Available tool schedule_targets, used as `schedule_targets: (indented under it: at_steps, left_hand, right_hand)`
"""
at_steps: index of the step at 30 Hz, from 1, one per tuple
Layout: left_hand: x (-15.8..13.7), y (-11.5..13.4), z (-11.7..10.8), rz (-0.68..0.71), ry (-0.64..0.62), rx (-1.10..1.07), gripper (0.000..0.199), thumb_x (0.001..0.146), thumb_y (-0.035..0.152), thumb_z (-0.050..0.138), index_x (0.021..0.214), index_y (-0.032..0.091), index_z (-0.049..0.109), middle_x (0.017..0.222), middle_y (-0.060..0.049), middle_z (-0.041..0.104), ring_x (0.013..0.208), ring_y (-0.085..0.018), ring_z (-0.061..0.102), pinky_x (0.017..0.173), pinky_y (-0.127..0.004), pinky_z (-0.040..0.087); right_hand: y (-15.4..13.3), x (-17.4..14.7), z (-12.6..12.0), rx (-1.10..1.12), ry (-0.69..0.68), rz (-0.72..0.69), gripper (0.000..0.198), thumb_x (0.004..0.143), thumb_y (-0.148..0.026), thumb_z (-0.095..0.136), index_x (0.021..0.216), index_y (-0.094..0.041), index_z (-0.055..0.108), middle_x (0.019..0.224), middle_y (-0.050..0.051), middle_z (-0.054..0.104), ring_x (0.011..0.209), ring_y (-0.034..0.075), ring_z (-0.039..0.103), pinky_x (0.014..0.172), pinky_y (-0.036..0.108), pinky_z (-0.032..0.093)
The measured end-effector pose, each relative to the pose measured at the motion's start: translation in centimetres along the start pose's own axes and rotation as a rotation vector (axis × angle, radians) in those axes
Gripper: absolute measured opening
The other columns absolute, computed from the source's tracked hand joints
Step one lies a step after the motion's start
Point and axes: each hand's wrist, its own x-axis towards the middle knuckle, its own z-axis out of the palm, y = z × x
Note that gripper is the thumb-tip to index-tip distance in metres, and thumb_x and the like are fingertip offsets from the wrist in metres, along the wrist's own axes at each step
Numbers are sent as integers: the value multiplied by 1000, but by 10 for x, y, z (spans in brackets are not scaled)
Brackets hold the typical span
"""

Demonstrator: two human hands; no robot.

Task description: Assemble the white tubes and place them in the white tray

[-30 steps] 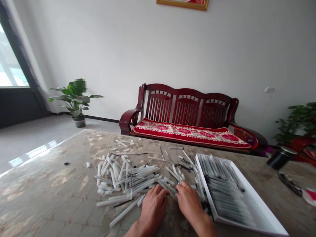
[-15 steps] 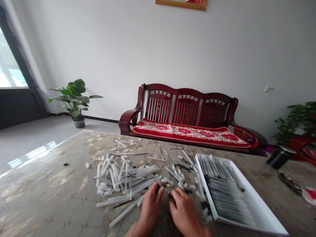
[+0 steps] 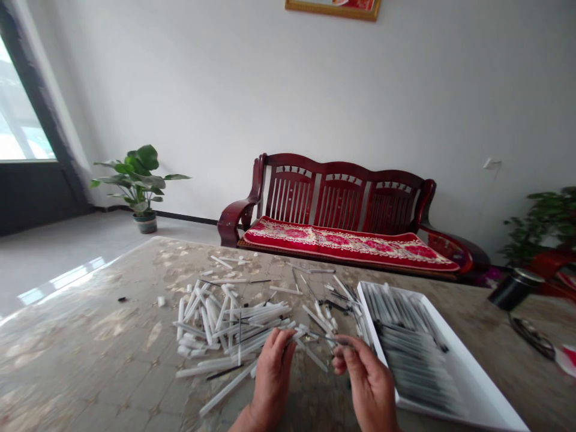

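My left hand (image 3: 272, 375) is closed in a pinch on a short stretch of translucent white tube, partly hidden by the fingers. Opposite it, my right hand (image 3: 366, 375) grips a thin dark rod (image 3: 324, 338) between thumb and fingertips. The rod points left toward the tube; whether its tip is inside the tube is too blurred to tell. Left of the hands lies a loose pile of white tubes (image 3: 220, 318), with a thin black rod (image 3: 225, 372) at its near side. Further tubes and black-capped pieces (image 3: 333, 306) lie just beyond my fingers.
A white box (image 3: 477, 393) on the right holds rows of dark-filled tubes. A black cylinder (image 3: 515, 289) and eyeglasses (image 3: 531, 337) are farther right on the patterned table (image 3: 90, 360). Beyond the table stands a red wooden bench (image 3: 339, 198).
My right hand has risen and moved right, turning palm inward. The dark rod it holds has swung from upright to nearly level. My left hand has barely moved.
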Motion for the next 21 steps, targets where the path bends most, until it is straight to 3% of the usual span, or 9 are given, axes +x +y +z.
schedule_targets:
  at_steps: [4, 7, 14, 21]
  left_hand:
    - [1, 4, -1, 6, -14, 26, 23, 94, 34, 48, 96, 24, 69, 89, -5, 67, 86, -20, 66, 78, -32, 55]
    - [2, 7, -1, 27, -15, 43, 23, 94, 34, 49, 95, 24, 70, 87, -4, 67, 84, -20, 66, 77, -31, 55]
    - [3, 5, -2, 106, -39, 122, 24, 96, 34, 48, 96, 25, 71, 85, -4, 68, 81, -19, 66, 74, -29, 55]
    - [1, 7, -1, 294, -141, 233, 20, 95, 27, 52, 99, 28, 72, 81, -3, 71, 77, -19, 66, 69, -28, 54]
  right_hand:
    - [-5, -3, -4, 149, 183, 76, 36, 89, -54, 60, 94, -20, 71, 76, 4, 71, 62, 16, 65, 59, 26, 57]
    - [-9, -1, -6, 232, 206, 117, 35, 86, -54, 64, 92, -20, 70, 73, 3, 69, 60, 15, 63, 55, 25, 56]
    - [-11, 4, -7, 195, 148, 147, 40, 84, -58, 64, 88, -19, 72, 70, 4, 69, 56, 16, 63, 52, 26, 55]
    - [3, 19, -13, 100, -135, 214, 52, 85, -64, 58, 97, -17, 73, 71, 5, 69, 58, 16, 63, 47, 22, 49]
